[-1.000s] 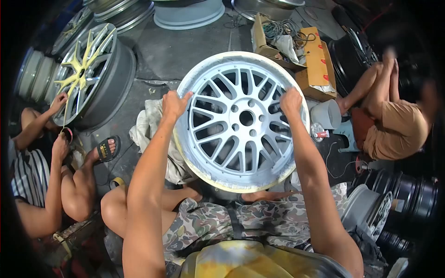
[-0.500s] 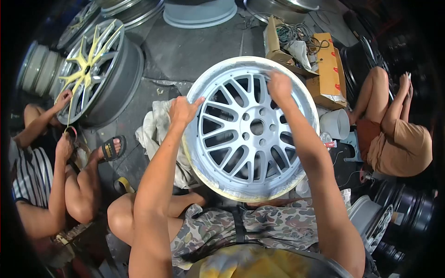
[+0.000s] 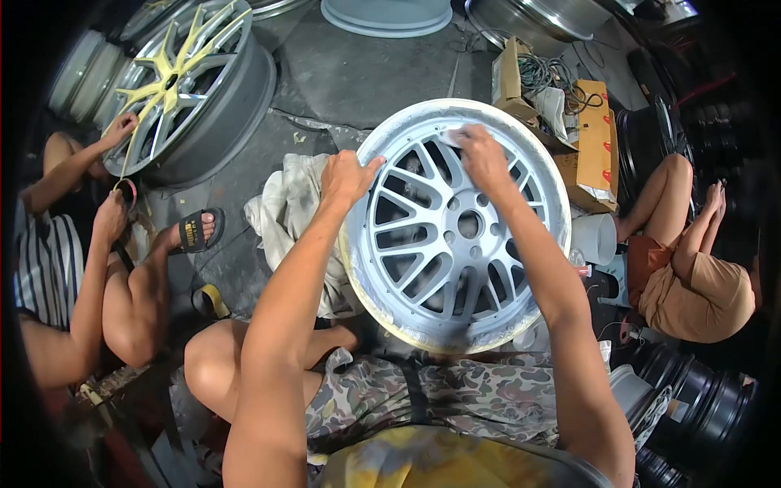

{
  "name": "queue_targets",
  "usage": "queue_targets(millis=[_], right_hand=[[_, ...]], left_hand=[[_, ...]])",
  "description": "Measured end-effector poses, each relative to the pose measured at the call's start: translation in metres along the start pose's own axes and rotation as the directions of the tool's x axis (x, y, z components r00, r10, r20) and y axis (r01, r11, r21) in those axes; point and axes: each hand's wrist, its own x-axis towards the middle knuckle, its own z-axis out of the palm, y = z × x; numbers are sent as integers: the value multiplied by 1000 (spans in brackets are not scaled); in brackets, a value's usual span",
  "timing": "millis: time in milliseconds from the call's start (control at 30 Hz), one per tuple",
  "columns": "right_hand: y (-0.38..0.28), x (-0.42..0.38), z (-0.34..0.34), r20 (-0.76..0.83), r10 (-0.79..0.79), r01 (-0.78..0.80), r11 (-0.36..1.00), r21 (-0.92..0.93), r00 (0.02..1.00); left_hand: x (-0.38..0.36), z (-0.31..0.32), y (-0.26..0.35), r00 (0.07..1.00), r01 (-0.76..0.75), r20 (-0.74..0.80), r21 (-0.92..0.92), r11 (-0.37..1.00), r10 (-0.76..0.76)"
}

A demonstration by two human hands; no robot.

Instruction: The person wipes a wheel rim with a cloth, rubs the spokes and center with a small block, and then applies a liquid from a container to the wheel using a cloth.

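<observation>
A grey-white multi-spoke alloy wheel (image 3: 407,267) lies face up in front of me, with masking around its outer edge. At the upper left, my left hand (image 3: 348,177) is closed over the wheel's edge, its thumb on the face side. My right hand (image 3: 486,159) presses a small white pad (image 3: 452,137) against the upper part of the face, near the inner edge of the lip. Its fingers are closed around the pad and partly hide it. A crumpled pale cloth (image 3: 289,203) lies left of the wheel, beside my left forearm.
At left, a person's hand (image 3: 122,128) works yellow tape on another wheel (image 3: 232,106). Cardboard boxes (image 3: 595,142) with cables stand at upper right. A white bucket (image 3: 598,237) sits right of my wheel, near another seated person (image 3: 691,285). A tape roll (image 3: 215,299) lies at lower left.
My right hand has moved left across the top of the wheel, and the pad now shows. The spokes appear turned slightly clockwise, with my left hand still on the edge. The whole view has shifted.
</observation>
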Motion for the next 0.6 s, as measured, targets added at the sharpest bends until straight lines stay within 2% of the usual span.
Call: queue_targets(millis=[33, 100, 167, 200, 233, 267, 367, 400, 500, 600], right_hand=[[-17, 4, 3, -56, -89, 92, 995, 50, 994], [-50, 12, -10, -18, -159, 160, 983, 94, 987], [-27, 6, 9, -112, -83, 88, 995, 46, 990], [-18, 5, 10, -132, 31, -34, 999, -25, 991], [-14, 5, 6, -101, 164, -161, 986, 35, 981], [-18, 6, 8, -118, 164, -160, 986, 46, 979], [-61, 10, 11, -169, 163, -144, 982, 123, 972], [-78, 8, 10, -165, 83, -47, 975, 215, 983], [-122, -14, 9, -160, 26, 36, 927, 374, 987], [-140, -48, -16, -58, -23, 44, 917, 397, 998]], left_hand=[[1, 1, 0, 1000, -5, -2, 0, 1000, 5], [1, 1, -1, 999, -40, -28, -10, 999, 40], [-1, 3, -4, 997, -57, -51, -28, 998, 55], [1, 2, -2, 998, -53, -48, -30, 998, 51], [2, 3, -3, 998, -48, -44, -29, 998, 47], [3, 5, -6, 996, -68, -60, -37, 997, 66], [7, 9, -9, 996, -75, -52, -114, 991, 70], [8, 9, -10, 995, -80, -66, -111, 991, 73], [9, 12, -11, 989, -78, -131, -118, 990, 63], [9, 10, -11, 994, -71, -86, -132, 989, 60]])
